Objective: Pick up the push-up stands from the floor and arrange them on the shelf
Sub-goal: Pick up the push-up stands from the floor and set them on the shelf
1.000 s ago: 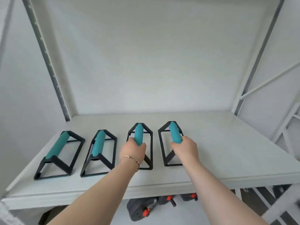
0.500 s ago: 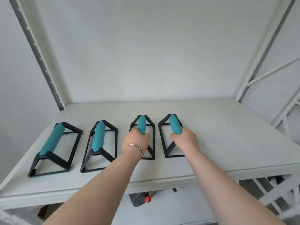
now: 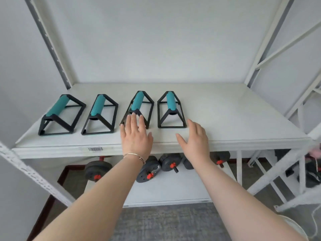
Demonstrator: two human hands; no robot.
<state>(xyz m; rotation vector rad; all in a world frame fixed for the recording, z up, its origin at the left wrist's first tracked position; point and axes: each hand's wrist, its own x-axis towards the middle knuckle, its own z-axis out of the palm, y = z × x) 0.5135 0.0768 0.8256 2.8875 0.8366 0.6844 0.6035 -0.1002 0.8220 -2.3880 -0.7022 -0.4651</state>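
Several push-up stands with black frames and teal grips stand in a row on the white shelf. From the left they are the first stand, the second stand, the third stand and the fourth stand. My left hand hovers open in front of the third stand and hides its near foot. Open as well, my right hand is just right of the fourth stand's near corner, over the shelf's front edge. Neither hand holds anything.
Black dumbbells with red collars lie on the lower shelf. White shelf posts and diagonal braces flank both sides. Grey carpet lies below. Dark and pink items sit at the far right.
Both hands have let go of the teal grips of the third and fourth stands and pulled back toward me, fingers spread. The view has tilted down, showing the lower shelf.
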